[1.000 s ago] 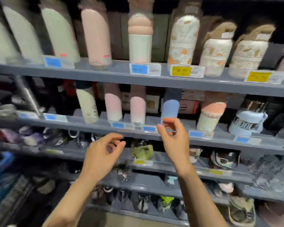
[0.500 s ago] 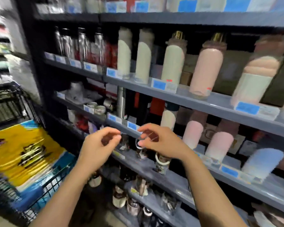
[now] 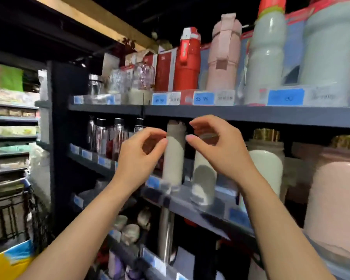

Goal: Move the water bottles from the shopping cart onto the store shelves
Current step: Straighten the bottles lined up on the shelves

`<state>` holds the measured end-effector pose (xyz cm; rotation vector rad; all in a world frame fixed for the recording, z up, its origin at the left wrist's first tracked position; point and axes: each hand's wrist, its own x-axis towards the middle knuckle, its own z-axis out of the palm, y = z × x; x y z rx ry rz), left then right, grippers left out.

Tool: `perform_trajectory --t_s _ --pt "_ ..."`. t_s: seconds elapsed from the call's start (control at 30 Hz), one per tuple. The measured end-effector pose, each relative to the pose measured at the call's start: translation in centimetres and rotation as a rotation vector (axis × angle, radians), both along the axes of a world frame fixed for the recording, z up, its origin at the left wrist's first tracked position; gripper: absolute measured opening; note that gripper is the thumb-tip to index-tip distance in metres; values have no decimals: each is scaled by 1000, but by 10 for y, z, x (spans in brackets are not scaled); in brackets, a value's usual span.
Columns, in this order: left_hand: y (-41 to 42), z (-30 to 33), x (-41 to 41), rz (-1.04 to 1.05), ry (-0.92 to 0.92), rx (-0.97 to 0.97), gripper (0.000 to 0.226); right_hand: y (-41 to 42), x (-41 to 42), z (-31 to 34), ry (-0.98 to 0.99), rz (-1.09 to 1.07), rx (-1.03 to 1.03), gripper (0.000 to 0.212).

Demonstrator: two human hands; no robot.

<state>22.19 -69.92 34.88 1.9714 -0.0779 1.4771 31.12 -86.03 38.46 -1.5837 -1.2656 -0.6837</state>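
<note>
1. The left hand [image 3: 138, 156] is raised in front of the shelving, fingers loosely curled with thumb and forefinger curved toward each other; it holds nothing, and its fingertips lie just beside the left flank of the tall beige bottle [image 3: 173, 154].
2. The right hand [image 3: 218, 146] mirrors it on the other side of the beige bottle — fingers relaxed and bent, thumb tip close to the bottle's right flank, empty. Whether either hand actually touches the bottle cannot be told.
3. The beige bottle stands upright on the middle shelf [image 3: 200, 209], its brownish cap just under the shelf above.
4. Just right of the beige bottle stands a second pale bottle [image 3: 203, 178], partly hidden behind the right hand.
5. Further right of the beige bottle are a white bottle with a gold lid [image 3: 266, 164] and, beyond it, a pink bottle [image 3: 333, 205] with a gold lid as well.
6. Left of the beige bottle, on the same level, is a row of clear bottles with dark caps [image 3: 109, 136].
7. Above the beige bottle, the upper shelf [image 3: 230, 113] carries a red flask [image 3: 187, 61], a pink flask [image 3: 223, 55] and large pale bottles, with blue price tags [image 3: 203, 98] along the edge.
8. Far to the lower left of the beige bottle is the shopping cart [image 3: 10, 215] — dark wire mesh, with a yellow and blue package [image 3: 8, 263] below it.
</note>
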Motion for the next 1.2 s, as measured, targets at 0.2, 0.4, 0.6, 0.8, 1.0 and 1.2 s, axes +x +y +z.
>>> perform_trajectory --t_s 0.2,0.4,0.6,0.8,1.0,1.2 --pt "55 56 47 159 -191 122 25 50 20 53 -255 -164 125 27" --pt "120 92 82 333 -148 319 52 68 18 92 -417 -357 76 35" --pt "174 97 119 319 16 444 73 77 40 94 -466 -687 -117 53" --pt "192 88 142 251 -79 441 78 88 52 73 -631 -904 -95 43" --pt "196 85 159 269 -270 401 62 98 52 74 -598 -944 28 38" --pt "197 84 161 255 -291 412 60 131 48 92 -475 -981 72 59"
